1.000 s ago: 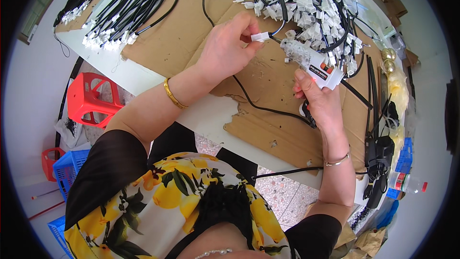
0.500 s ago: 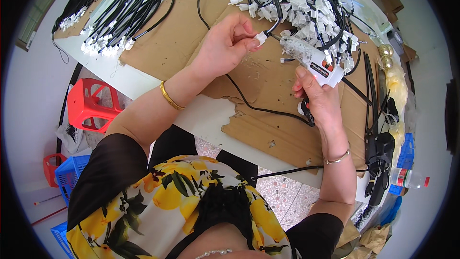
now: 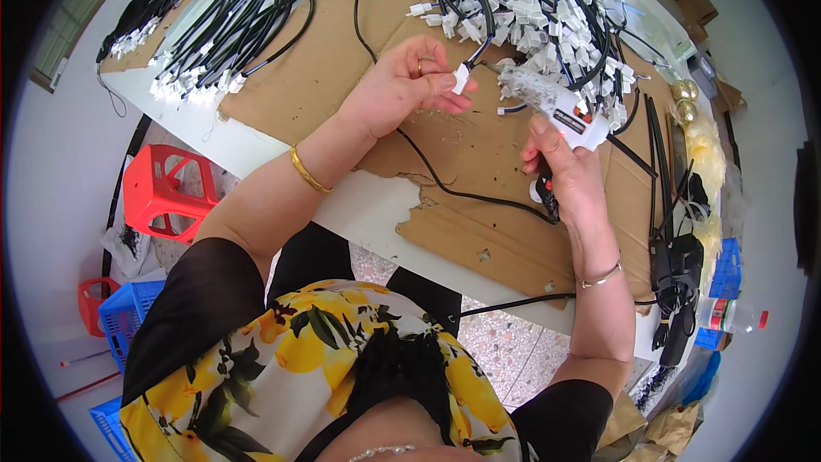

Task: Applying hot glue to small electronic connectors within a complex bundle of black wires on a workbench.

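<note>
Between the thumb and fingers of my left hand [image 3: 409, 84] is a white plastic connector [image 3: 461, 79] on the end of a black cable [image 3: 485, 44]. That cable runs up toward a large heap of black cables with white connectors [image 3: 547, 26]. My right hand [image 3: 571, 167] grips a white glue gun [image 3: 560, 111] by its handle. The gun's nozzle points left, near the held connector but apart from it. A black power cord [image 3: 479, 197] leads from the handle across the cardboard [image 3: 505, 235] and up past my left hand.
More cables with white connectors [image 3: 231, 34] lie in a bundle at the far left. A black power adapter [image 3: 680, 261] with coiled cord sits at the right edge, beside a plastic bottle [image 3: 733, 315]. A red stool [image 3: 167, 192] stands left of the table.
My left hand has come slightly down with the connector and turned it, and its fingers have shifted beneath it. The glue gun in my right hand has barely moved.
</note>
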### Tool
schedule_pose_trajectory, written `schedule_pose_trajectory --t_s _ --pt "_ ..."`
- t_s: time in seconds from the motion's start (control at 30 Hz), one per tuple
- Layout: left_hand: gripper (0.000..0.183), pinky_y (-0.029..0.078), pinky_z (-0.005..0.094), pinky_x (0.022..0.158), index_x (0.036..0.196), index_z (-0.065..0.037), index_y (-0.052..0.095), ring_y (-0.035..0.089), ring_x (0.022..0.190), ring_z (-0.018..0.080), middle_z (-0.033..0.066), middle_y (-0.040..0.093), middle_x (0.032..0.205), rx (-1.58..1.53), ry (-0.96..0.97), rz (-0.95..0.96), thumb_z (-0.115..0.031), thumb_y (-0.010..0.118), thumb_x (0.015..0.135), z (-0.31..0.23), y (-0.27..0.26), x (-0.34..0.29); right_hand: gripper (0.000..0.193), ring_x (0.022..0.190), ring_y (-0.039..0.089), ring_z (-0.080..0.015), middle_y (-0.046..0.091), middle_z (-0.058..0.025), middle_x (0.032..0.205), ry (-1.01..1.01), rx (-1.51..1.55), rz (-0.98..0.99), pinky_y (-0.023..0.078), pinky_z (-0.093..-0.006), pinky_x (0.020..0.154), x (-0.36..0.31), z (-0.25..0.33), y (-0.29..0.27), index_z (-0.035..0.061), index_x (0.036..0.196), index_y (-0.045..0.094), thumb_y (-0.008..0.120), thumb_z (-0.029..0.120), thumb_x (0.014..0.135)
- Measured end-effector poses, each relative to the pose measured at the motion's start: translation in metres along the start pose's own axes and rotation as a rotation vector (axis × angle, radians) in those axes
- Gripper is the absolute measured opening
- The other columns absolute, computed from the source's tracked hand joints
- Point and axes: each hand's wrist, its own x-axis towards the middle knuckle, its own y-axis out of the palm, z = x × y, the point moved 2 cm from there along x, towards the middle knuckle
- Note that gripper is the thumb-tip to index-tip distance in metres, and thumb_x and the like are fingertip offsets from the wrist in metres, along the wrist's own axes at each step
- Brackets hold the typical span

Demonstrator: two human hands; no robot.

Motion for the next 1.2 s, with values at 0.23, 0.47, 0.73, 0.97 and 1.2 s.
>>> schedule_pose_trajectory --t_s 0.23,0.47,0.73,0.97,1.2 --pt "0.014 0.050 0.0273 0.067 0.084 -0.004 0.045 0.061 0.074 0.0198 0.0139 0.060 0.084 0.060 0.028 -0.257 -0.005 0.058 0.079 -0.019 -0.003 -0.003 0.032 0.053 0.050 -0.0110 0.055 -0.0048 0.062 -0.088 0.131 -0.075 0.040 -0.0223 0.050 0.000 -0.003 -0.009 0.0049 0.070 0.054 0.054 0.035 0.082" --pt "0.020 0.047 0.0272 0.058 0.082 -0.002 0.048 0.059 0.063 0.0172 0.0082 0.057 0.067 0.648 0.406 -0.583 -0.008 0.064 0.071 -0.135 -0.029 0.016 0.031 0.053 0.050 -0.0116 0.053 -0.0045 0.062 -0.096 0.202 -0.050 0.039 -0.0224 0.050 0.001 -0.004 -0.008 0.0059 0.069 0.051 0.053 0.033 0.083" --pt "0.020 0.047 0.0240 0.050 0.083 -0.001 0.043 0.056 0.057 0.0132 0.0060 0.054 0.062 0.656 0.690 -0.624 0.000 0.060 0.073 -0.225 -0.091 0.009 0.033 0.053 0.048 -0.0107 0.052 -0.0041 0.063 -0.120 0.163 -0.047 0.036 -0.0212 0.048 0.001 -0.003 -0.009 0.0062 0.067 0.050 0.052 0.035 0.084" --pt "0.022 0.046 0.0252 0.060 0.089 -0.003 0.046 0.060 0.070 0.0132 0.0075 0.060 0.079 1.508 0.305 -0.626 -0.012 0.061 0.075 -0.114 -0.151 -0.072 0.031 0.055 0.049 -0.0101 0.054 -0.0032 0.064 -0.047 0.159 -0.065 0.037 -0.0215 0.050 0.000 -0.004 -0.007 0.0074 0.070 0.052 0.050 0.035 0.084" --pt "0.021 0.047 0.0348 0.065 0.093 -0.009 0.054 0.059 0.072 0.0284 0.0093 0.063 0.081 1.762 0.621 -0.508 -0.019 0.060 0.075 -0.123 -0.132 -0.086 0.032 0.053 0.049 -0.0100 0.054 -0.0035 0.063 -0.050 0.174 -0.063 0.038 -0.0214 0.049 0.001 -0.001 -0.010 0.0062 0.072 0.053 0.051 0.037 0.083"
